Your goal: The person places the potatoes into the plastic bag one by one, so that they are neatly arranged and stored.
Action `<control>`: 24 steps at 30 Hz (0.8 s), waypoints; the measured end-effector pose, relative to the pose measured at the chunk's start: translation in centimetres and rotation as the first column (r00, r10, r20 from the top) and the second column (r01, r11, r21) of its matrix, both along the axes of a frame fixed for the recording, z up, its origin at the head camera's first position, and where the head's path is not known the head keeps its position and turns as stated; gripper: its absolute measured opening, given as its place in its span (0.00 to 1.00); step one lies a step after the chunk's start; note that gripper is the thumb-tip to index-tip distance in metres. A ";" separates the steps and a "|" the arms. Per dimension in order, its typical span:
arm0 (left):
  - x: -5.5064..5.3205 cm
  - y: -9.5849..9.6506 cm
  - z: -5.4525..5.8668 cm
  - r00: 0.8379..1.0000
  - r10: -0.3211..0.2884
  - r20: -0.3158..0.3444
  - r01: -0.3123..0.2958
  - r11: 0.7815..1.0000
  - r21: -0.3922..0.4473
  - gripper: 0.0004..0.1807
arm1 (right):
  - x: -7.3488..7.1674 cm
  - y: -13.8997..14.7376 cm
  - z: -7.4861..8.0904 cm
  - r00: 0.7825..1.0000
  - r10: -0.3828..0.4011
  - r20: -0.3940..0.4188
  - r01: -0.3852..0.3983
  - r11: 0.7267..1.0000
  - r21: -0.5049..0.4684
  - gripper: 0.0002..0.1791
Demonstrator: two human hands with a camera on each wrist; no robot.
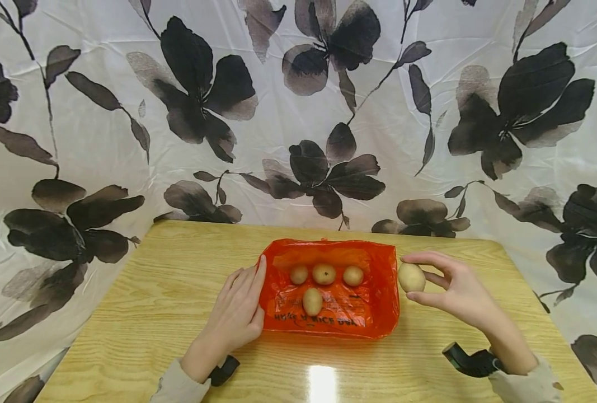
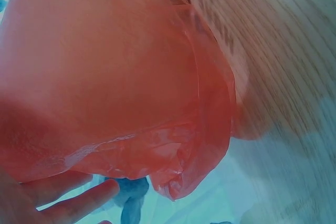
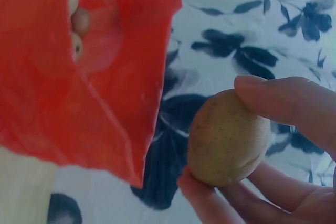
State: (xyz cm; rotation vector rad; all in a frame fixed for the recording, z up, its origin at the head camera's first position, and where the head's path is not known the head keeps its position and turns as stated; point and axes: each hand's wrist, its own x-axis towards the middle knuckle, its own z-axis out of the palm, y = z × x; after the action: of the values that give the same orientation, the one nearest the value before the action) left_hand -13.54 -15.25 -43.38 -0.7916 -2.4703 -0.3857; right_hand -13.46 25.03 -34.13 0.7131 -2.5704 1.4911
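Observation:
A red plastic bag (image 1: 376, 305) with dark lettering is spread open in a box shape on the table. Inside it lie several potatoes: a row at the back with a middle potato (image 1: 324, 274), and a front potato (image 1: 312, 301) nearer the lettering. My left hand (image 1: 238, 308) rests along the bag's left side, fingers extended; its fingers (image 2: 79, 203) touch the bag's wall in the left wrist view. Just outside the right rim, my right hand (image 1: 454, 285) holds another potato (image 3: 226, 140) between thumb and fingertips. Whether a box stands under the plastic is hidden.
The wooden table (image 1: 177, 268) extends on both sides of the bag and in front of it. Behind it hangs a white cloth (image 1: 258, 168) with dark flowers. A black wrist device (image 1: 471, 361) sits by my right wrist, another (image 1: 224, 370) by my left.

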 end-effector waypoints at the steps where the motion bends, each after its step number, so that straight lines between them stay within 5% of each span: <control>1: 0.0 0.0 0.0 1.000 0.000 0.001 0.000 1.000 0.000 0.44 | -0.2 -0.3 0.1 1.000 0.012 0.007 -0.012 1.000 0.011 0.30; 13: 0.1 0.1 -0.1 1.000 0.003 0.013 -0.003 1.000 -0.005 0.46 | -1.8 -3.7 1.0 0.990 0.058 0.128 -0.078 0.984 0.160 0.26; 24: 0.1 0.1 0.0 1.000 -0.007 0.001 0.007 1.000 0.005 0.45 | -4.2 -6.3 1.2 0.991 0.068 0.113 -0.106 0.922 0.373 0.25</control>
State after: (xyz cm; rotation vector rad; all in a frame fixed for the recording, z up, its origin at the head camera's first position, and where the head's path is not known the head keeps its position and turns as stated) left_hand -13.41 -15.11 -43.42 -0.7980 -2.4670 -0.3943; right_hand -17.61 18.74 -32.91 0.8194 -2.9802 1.0776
